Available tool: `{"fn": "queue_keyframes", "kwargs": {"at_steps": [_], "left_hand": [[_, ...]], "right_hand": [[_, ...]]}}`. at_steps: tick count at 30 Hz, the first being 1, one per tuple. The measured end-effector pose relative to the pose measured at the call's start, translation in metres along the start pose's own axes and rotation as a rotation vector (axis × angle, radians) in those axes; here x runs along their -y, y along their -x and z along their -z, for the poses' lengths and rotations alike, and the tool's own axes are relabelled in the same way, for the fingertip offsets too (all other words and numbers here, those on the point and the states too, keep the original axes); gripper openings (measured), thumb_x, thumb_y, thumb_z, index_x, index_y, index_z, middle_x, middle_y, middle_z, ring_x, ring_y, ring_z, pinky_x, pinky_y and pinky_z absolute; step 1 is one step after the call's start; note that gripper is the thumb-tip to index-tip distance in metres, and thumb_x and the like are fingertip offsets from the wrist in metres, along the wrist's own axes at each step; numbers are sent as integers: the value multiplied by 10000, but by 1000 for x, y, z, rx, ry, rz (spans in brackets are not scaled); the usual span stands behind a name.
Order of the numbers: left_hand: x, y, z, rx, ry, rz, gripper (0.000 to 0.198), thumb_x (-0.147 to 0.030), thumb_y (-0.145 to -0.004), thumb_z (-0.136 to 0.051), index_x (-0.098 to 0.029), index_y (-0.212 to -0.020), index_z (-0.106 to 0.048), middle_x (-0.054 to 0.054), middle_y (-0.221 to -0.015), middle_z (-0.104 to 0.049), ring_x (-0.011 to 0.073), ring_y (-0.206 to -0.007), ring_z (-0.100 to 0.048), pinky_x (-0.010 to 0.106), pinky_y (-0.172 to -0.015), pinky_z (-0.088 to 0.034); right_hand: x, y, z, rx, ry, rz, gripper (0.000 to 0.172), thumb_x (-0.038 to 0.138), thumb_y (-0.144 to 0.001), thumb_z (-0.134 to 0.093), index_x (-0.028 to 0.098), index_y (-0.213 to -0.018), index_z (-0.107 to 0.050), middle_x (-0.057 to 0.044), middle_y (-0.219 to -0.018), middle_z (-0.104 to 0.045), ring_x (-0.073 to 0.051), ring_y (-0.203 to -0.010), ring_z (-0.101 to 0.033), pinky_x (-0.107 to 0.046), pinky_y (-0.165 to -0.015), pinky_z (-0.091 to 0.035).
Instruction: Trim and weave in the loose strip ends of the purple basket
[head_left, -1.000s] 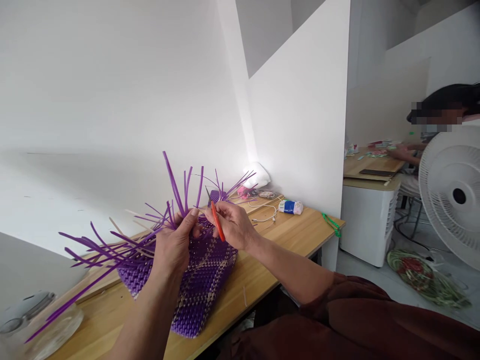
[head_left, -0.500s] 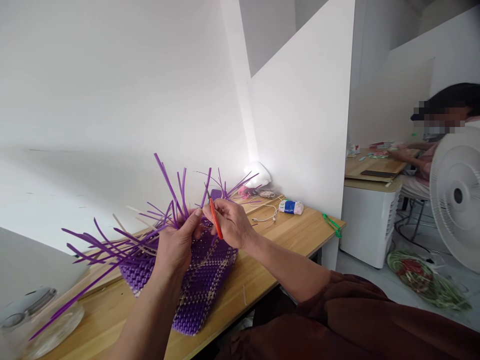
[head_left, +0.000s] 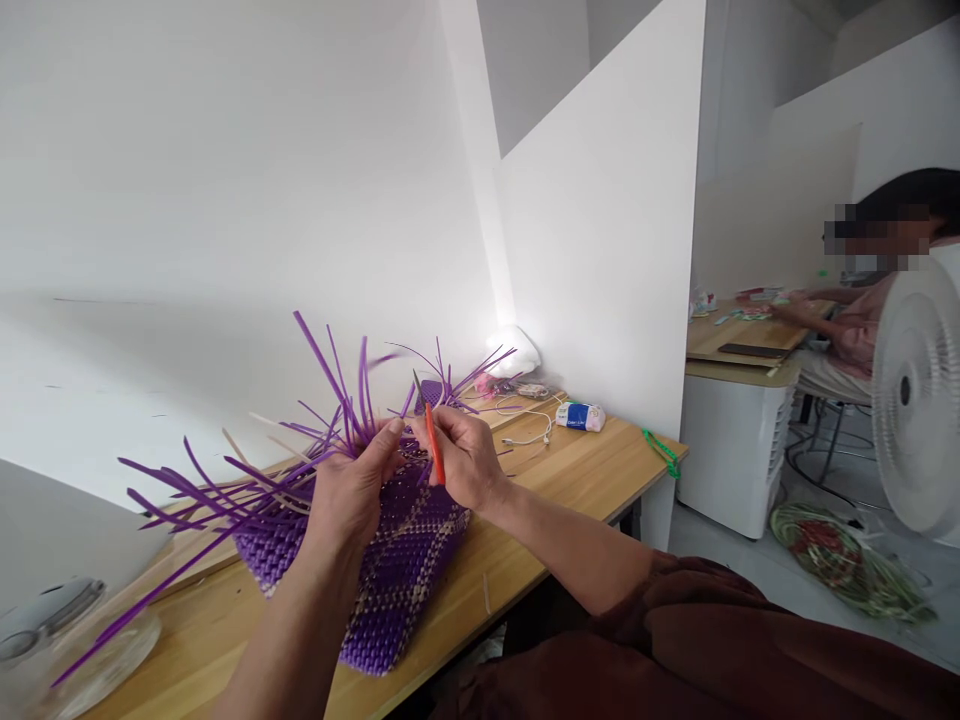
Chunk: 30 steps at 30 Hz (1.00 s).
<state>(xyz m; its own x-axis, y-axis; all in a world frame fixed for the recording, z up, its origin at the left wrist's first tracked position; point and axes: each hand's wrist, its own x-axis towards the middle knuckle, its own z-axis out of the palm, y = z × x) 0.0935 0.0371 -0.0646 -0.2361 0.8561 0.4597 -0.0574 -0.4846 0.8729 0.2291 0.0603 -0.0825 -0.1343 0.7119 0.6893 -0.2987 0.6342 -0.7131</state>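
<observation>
A half-woven purple and cream basket [head_left: 390, 570] lies on the wooden table [head_left: 570, 480], with many loose purple strips [head_left: 225, 490] fanning out to the left and upward. My left hand [head_left: 352, 490] grips the woven edge where the strips start, fingers pinched. My right hand [head_left: 461, 455] is closed round an orange-handled tool [head_left: 433, 445] whose metal tip points up beside the left fingertips. Both hands meet at the basket's upper rim.
A glass jar with a metal lid [head_left: 67, 640] stands at the near left. A white cable [head_left: 529, 425], a small blue and white packet [head_left: 581, 414] and a white cloth [head_left: 517, 350] lie further back. To the right are a white fan [head_left: 915, 400] and another person at another desk [head_left: 742, 335].
The upright purple strips have swung to the left and bent lower. My hands stay together at the rim, the orange tool now held a little more upright.
</observation>
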Motion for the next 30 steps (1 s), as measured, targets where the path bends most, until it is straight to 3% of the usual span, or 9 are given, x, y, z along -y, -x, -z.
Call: {"fn": "queue_keyframes", "kwargs": {"at_steps": [5,10,15,21,30], "left_hand": [[1,-4,7,-17,6,-7,259,-347,-688,-847,-153,-768,-696,-50,-548,-521,65,-517,-414,193,-542,-370],[3,-8,19,52,-48,-14,291,-362,-653,-879,-149,-756,-710,-30,-579,-564,62,-541,-432,179,-513,-315],[0,-9,23,111,-109,-6,319,-391,-606,-901,-151,-699,-711,-13,-617,-600,77,-584,-484,177,-541,-368],[-3,-8,22,114,-174,33,348,-409,-551,-923,-160,-695,-728,-5,-634,-635,94,-602,-529,177,-548,-413],[-4,-9,26,188,-235,63,343,-415,-601,-905,-154,-732,-725,6,-679,-656,109,-629,-556,197,-580,-453]], "right_hand": [[13,-1,16,65,-52,-24,385,474,-861,-663,193,-664,-489,60,-591,-469,-64,-407,-500,-213,-382,-316],[31,-8,58,314,312,-11,414,386,-818,-715,191,-601,-421,53,-571,-415,-67,-520,-379,-234,-474,-287],[56,-26,98,634,696,-30,470,426,-819,-705,192,-588,-369,53,-584,-332,-75,-549,-291,-266,-511,-245],[80,-39,98,730,904,-1,481,464,-839,-664,190,-566,-379,42,-562,-376,-84,-551,-306,-290,-535,-254],[81,-41,91,759,953,114,500,406,-834,-645,191,-550,-295,56,-537,-316,-81,-534,-261,-298,-529,-235]]}}
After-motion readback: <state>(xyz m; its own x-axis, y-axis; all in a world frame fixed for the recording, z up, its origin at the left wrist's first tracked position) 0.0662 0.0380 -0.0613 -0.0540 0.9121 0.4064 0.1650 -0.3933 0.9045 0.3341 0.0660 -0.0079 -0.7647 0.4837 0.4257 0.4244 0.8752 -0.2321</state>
